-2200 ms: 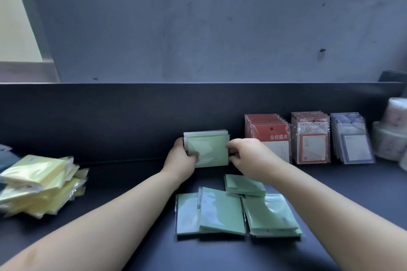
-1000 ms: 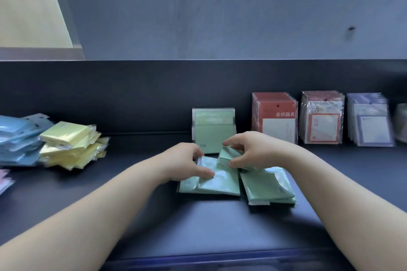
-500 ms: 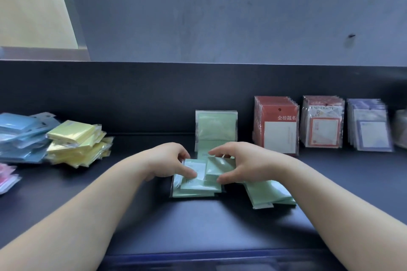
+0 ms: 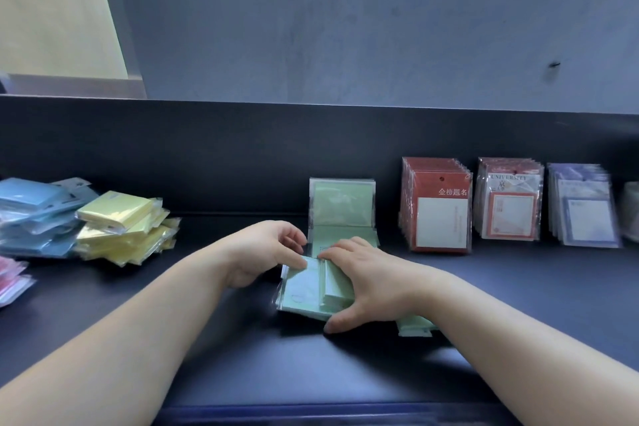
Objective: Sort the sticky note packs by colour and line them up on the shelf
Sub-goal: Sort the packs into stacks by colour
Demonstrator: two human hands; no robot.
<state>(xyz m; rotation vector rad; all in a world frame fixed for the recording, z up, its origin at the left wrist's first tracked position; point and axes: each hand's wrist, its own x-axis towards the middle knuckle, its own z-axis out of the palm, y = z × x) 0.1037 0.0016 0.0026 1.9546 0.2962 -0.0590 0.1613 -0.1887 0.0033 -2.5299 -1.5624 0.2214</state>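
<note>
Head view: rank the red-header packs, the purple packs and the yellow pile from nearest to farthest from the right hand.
From the right hand:
1. Red-header packs, standing just right of and behind it.
2. Purple packs, far right along the back wall.
3. Yellow pile, far left; roughly as far as the purple, too close to call.

hands [image 4: 269, 252]: 2 | upright printed pack rows [image 4: 436, 207]: 3 | loose pack heaps [image 4: 121, 225]: yellow 1, blue 1

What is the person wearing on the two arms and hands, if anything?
Nothing shows on them. The left hand and right hand are bare, without gloves, rings or watch. Both forearms are uncovered to the picture's edge; no sleeve is in view.
</note>
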